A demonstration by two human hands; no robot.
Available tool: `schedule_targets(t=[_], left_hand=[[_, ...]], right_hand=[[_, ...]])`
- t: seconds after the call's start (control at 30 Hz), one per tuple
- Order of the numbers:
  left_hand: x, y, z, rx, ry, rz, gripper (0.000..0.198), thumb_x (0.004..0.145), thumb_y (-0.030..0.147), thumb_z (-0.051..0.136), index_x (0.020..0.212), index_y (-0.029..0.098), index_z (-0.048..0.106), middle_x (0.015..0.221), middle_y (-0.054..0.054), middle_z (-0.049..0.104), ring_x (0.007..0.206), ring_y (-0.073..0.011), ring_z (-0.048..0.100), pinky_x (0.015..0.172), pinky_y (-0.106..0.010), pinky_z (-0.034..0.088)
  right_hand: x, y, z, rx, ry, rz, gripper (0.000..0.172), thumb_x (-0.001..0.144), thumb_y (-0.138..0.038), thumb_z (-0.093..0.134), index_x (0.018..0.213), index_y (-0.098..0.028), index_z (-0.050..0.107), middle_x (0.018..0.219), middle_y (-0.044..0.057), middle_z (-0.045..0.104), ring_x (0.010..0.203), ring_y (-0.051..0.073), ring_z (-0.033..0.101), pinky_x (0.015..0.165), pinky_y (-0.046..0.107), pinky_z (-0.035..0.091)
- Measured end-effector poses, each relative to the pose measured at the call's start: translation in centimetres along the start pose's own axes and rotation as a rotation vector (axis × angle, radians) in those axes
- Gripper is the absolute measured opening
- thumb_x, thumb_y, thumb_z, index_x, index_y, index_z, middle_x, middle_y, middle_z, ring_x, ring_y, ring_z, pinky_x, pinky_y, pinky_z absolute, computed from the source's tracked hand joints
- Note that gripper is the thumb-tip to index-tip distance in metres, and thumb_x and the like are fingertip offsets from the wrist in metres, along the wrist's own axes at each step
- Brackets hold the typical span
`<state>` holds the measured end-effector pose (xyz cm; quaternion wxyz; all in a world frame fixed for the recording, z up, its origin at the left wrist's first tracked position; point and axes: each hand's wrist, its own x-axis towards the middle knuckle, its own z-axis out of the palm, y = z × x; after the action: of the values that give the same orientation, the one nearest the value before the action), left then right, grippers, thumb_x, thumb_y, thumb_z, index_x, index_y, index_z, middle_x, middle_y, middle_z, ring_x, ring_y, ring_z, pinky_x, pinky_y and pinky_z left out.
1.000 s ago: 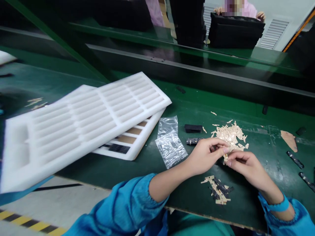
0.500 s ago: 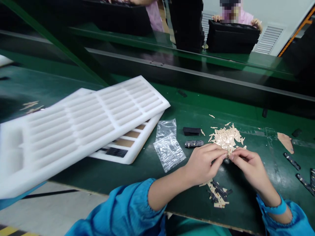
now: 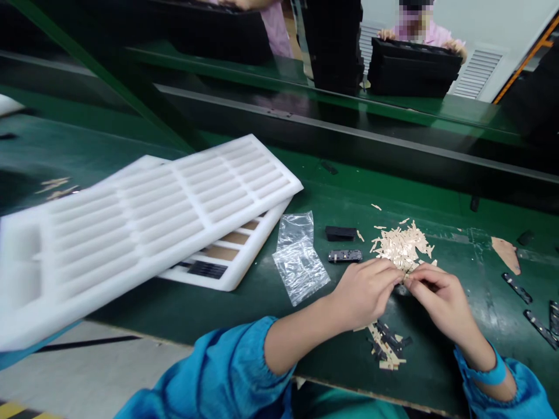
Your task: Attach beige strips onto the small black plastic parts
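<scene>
My left hand (image 3: pixel 369 289) and my right hand (image 3: pixel 439 294) meet fingertip to fingertip at the near edge of a pile of small beige strips (image 3: pixel 404 244). Both hands are closed in a pinch. What lies between the fingertips is too small and too covered to make out. Below the hands is a small heap of black and beige scraps (image 3: pixel 386 346). To the left of my left hand lie a black part with metal contacts (image 3: pixel 345 256) and a plain black block (image 3: pixel 340 233).
A white foam tray with long slots (image 3: pixel 161 212) rests askew on another foam tray (image 3: pixel 236 279) at left. A clear plastic bag (image 3: pixel 301 265) lies beside them. Several black parts (image 3: pixel 517 288) sit at right. A co-worker in pink (image 3: pixel 432 32) holds a black case (image 3: pixel 414 67) across the bench.
Both hands stay at the same spot, with the fingertips shifted very slightly. The left fingers have turned a little further inward. The co-worker's black case has barely moved.
</scene>
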<state>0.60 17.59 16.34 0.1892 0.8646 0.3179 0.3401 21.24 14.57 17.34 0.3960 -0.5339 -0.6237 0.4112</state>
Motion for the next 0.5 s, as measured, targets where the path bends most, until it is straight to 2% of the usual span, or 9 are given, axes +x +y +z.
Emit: schedule_targets(t=[0.23, 0.4, 0.5], left_hand=[[0.0, 0.2, 0.1, 0.073, -0.064, -0.022, 0.026, 0.104, 0.018, 0.043, 0.103, 0.017, 0.068, 0.095, -0.004, 0.072, 0.088, -0.0185, 0.07, 0.076, -0.031, 0.057], [0.4, 0.1, 0.5, 0.209, -0.17, -0.172, 0.026, 0.104, 0.021, 0.043, 0.101, 0.015, 0.069, 0.094, -0.006, 0.07, 0.085, -0.0208, 0.07, 0.071, -0.033, 0.057], [0.7, 0.3, 0.7, 0.192, -0.238, -0.268, 0.03, 0.105, 0.027, 0.044, 0.097, 0.014, 0.071, 0.093, -0.007, 0.071, 0.081, -0.0216, 0.07, 0.067, -0.033, 0.054]], right_hand=[[-0.1, -0.1, -0.3, -0.028, -0.027, 0.016, 0.017, 0.091, -0.028, 0.068, 0.077, -0.022, 0.076, 0.078, 0.002, 0.067, 0.074, 0.018, 0.059, 0.066, 0.029, 0.044], [0.1, -0.7, -1.8, 0.028, -0.021, 0.074, 0.015, 0.086, -0.027, 0.07, 0.073, -0.021, 0.074, 0.079, 0.003, 0.067, 0.076, 0.018, 0.058, 0.067, 0.027, 0.044], [0.2, -1.3, -2.7, 0.111, -0.023, 0.12, 0.017, 0.084, -0.03, 0.07, 0.07, -0.02, 0.07, 0.074, 0.002, 0.064, 0.071, 0.016, 0.056, 0.065, 0.026, 0.043]])
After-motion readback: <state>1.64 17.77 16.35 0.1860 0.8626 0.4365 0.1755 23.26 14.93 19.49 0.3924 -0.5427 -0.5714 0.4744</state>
